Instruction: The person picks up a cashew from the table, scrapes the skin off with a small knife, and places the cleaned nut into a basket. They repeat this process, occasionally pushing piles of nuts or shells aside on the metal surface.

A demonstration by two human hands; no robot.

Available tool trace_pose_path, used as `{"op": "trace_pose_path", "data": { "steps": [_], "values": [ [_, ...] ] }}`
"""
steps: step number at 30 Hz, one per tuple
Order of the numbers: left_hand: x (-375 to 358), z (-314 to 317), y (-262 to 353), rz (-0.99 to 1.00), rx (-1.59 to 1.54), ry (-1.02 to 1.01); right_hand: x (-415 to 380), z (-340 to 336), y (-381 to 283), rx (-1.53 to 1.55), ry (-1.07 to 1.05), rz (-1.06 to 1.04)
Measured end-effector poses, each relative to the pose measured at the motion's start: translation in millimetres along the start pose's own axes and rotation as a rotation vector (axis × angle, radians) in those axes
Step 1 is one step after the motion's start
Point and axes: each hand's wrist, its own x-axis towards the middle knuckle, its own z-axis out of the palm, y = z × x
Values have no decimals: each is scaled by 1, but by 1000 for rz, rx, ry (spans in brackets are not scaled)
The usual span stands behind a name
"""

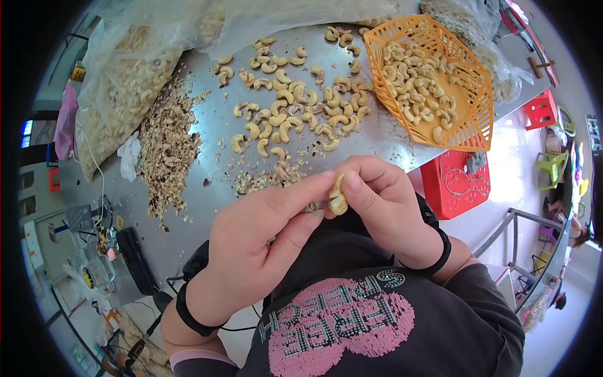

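Observation:
My left hand [260, 235] is closed, thumb against bent fingers, round a small metal blade [322, 205], mostly hidden by the fingers. Its tip meets a cashew nut [338, 200], which my right hand [383, 198] pinches between thumb and fingers. Both hands are close together in front of my chest, over the table's near edge. Beyond them, many loose cashews [282, 110] are scattered on the metal table [217, 157], some with brown skin on them. Small scraps [270, 181] of skin and nut lie just past my left hand.
An orange slatted basket [465, 94] with cashews stands at the back right. A heap of skin flakes [166, 147] lies to the left, beside a large clear bag of cashews [125, 94]. A red stool [449, 188] stands below the table's right edge.

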Motion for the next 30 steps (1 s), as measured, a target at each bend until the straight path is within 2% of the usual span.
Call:
{"op": "trace_pose_path", "data": {
  "steps": [2,8,12,15,17,20,21,23,27,30],
  "values": [
    [3,0,2,46,84,25,0,0,-1,1,-13,40],
    [1,3,-5,79,62,67,1,0,-4,-106,-22,56],
    [-1,4,-7,70,104,111,0,2,-3,-175,-29,11],
    [0,1,-5,126,205,103,-1,1,-4,-257,-4,44],
    [-2,-3,-8,238,341,48,-2,1,-5,-305,-6,75],
    [0,0,-12,256,303,122,-3,3,-3,-260,-12,52],
    [0,1,-11,256,303,122,-2,3,-4,-260,-12,52],
    [1,0,-8,126,88,117,-2,3,-7,-225,-36,66],
    [2,-1,-4,136,99,86,-2,1,-9,-198,-47,73],
    [0,-4,1,54,79,34,-3,1,-10,-213,-61,88]
  ]
}}
